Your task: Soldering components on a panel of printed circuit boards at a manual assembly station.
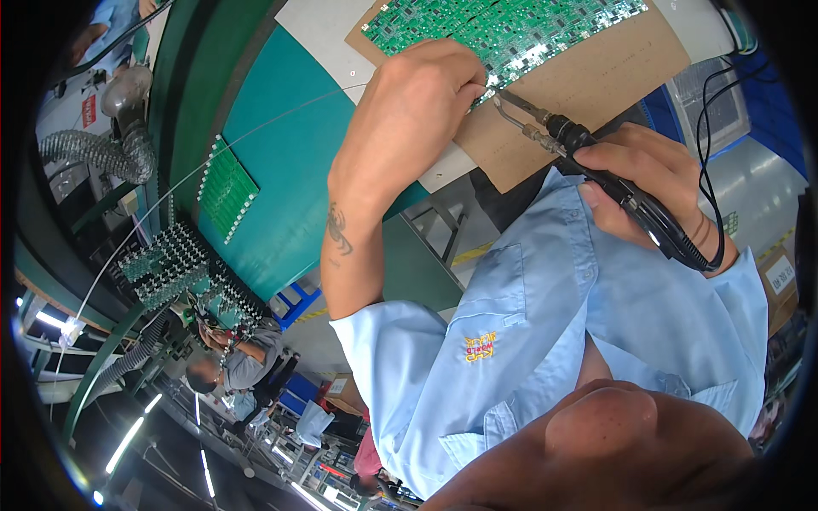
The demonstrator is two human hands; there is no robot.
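My right hand (pixel 639 175) grips a black soldering iron (pixel 615 189), and its cord hangs in a loop beside the wrist. A thin metal tube runs alongside the iron's tip, which reaches the near edge of a green circuit board panel (pixel 545 43). My left hand (pixel 426 94) is closed at that same edge, thumb and fingers pressed together near the tip. Into this hand runs a thin solder wire (pixel 341 89) from the lower left; its end is hidden by the fingers. Beneath the panel lies brown cardboard (pixel 588 92).
Another green board (pixel 227 189) lies on the teal mat (pixel 290 170) at left. Past it are stacked boards with many metal parts (pixel 170 264). A flexible silver duct (pixel 94 152) stands at far left. Another person (pixel 247 362) works farther off. A clear plastic box (pixel 707 102) sits at right.
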